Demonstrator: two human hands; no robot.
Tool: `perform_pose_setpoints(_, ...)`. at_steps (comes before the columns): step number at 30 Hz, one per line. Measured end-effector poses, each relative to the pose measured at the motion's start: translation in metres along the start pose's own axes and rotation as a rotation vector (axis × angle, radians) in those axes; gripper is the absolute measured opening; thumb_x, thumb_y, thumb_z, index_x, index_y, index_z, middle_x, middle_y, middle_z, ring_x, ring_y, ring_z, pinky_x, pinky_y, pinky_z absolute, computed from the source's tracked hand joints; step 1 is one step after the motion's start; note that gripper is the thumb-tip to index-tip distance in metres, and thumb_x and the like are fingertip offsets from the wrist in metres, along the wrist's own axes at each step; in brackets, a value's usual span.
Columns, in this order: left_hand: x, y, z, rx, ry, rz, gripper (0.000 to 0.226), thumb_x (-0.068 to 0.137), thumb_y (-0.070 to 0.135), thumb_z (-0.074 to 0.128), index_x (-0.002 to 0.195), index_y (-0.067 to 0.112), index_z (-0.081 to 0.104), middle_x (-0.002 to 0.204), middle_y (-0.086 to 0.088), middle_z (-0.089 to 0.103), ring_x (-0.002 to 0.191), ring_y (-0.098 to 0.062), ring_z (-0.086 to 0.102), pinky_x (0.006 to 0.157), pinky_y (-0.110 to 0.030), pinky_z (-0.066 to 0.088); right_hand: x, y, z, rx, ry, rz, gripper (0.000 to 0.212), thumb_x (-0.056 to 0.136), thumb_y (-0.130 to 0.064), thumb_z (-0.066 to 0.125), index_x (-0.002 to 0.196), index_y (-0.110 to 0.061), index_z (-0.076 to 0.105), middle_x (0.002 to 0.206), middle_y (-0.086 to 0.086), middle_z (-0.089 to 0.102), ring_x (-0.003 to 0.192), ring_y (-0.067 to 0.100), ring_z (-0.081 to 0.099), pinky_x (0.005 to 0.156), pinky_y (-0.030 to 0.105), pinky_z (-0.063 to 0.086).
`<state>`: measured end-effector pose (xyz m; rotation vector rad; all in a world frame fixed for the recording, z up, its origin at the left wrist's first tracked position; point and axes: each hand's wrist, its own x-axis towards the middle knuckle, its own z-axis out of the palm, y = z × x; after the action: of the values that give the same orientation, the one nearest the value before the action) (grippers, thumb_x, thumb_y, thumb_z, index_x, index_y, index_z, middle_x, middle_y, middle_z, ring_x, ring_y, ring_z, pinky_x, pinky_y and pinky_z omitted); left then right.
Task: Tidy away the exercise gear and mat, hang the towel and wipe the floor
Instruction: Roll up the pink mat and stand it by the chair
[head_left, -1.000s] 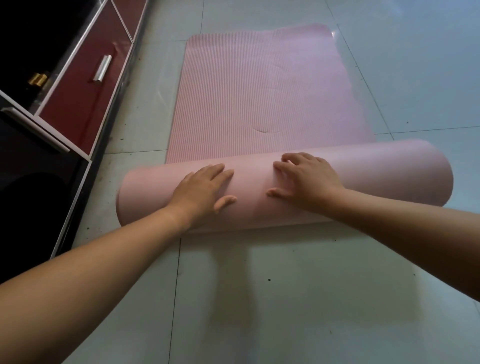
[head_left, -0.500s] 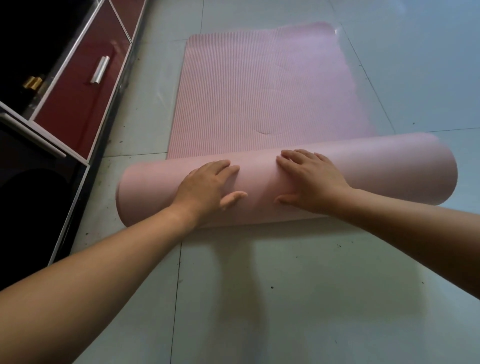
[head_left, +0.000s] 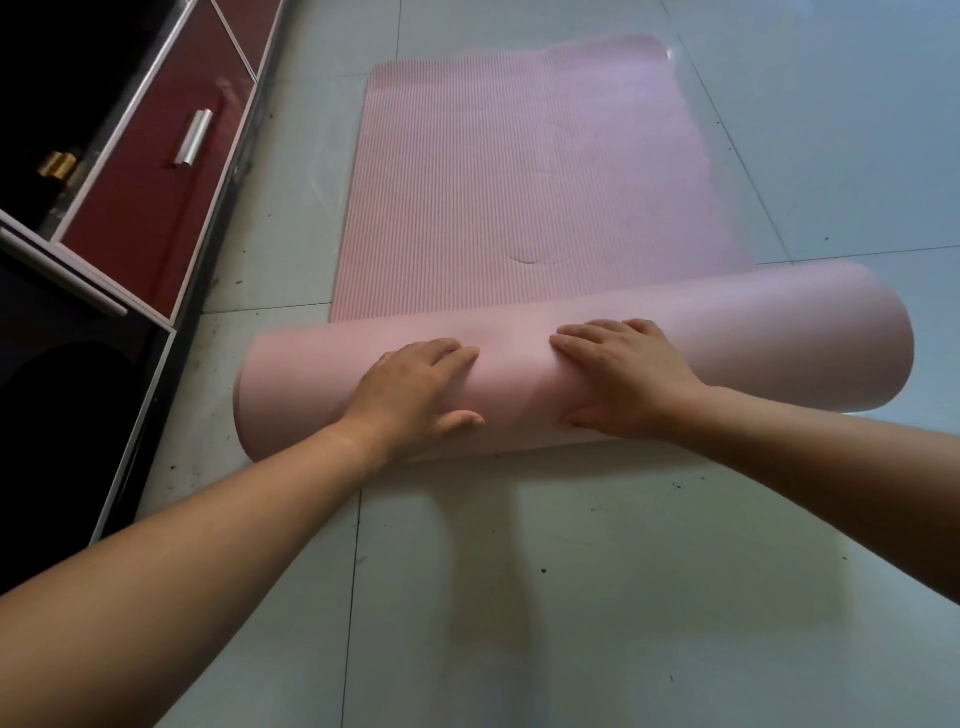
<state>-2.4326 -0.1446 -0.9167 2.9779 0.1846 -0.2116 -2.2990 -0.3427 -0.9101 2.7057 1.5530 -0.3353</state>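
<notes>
Clearly the mat is soft, springy foam: light to shift, but by my judgement likely to uncurl if released, so it wants flat, even pressure across the top of the roll, well spread to keep the ends level. It is pale pink, ribbed on the flat part and smooth on the rolled outside. The roll lies across the near end, slightly skewed, with most of the length flat on the floor beyond. The left hand and right hand lie palm-down on the roll, side by side near its middle, fingers spread and extended, pressing rather than gripping anything. A dark red cabinet runs along the left, near the mat's edge.
</notes>
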Motion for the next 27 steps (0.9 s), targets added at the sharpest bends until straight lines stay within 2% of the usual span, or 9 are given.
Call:
perform_pose_setpoints(10,-0.012,0.007,0.001,-0.036,0.041,-0.011,0.062,0.078,0.047,0.066,0.131,0.018,0.049,0.130,-0.004,0.054,0.114,-0.030,0.052,0.092,-0.039,0.042,-0.010,-0.004,0.001,0.001,0.034,0.009,0.058,0.074,-0.057,0.062,0.121,-0.026,0.048,0.128,-0.010,0.051,0.121,0.016,0.044,0.094,0.037,0.028)
perform_pose_setpoints(19,-0.037,0.020,-0.004,-0.035,0.046,0.021,0.057,0.077,0.045,0.068,0.125,0.017,0.055,0.123,-0.006,0.060,0.106,-0.033,0.056,0.086,-0.042,0.046,-0.034,-0.014,-0.002,0.007,0.015,0.017,0.055,0.074,-0.056,0.061,0.120,-0.029,0.047,0.126,-0.012,0.052,0.120,0.015,0.044,0.092,0.036,0.028)
perform_pose_setpoints(27,-0.084,0.045,-0.010,-0.074,-0.046,0.021,0.058,0.082,0.052,0.060,0.132,0.026,0.047,0.134,0.004,0.052,0.117,-0.023,0.049,0.093,-0.032,0.040,-0.086,-0.035,-0.005,0.031,-0.062,-0.019,0.058,0.075,-0.060,0.058,0.123,-0.032,0.044,0.128,-0.015,0.049,0.121,0.013,0.042,0.092,0.035,0.029)
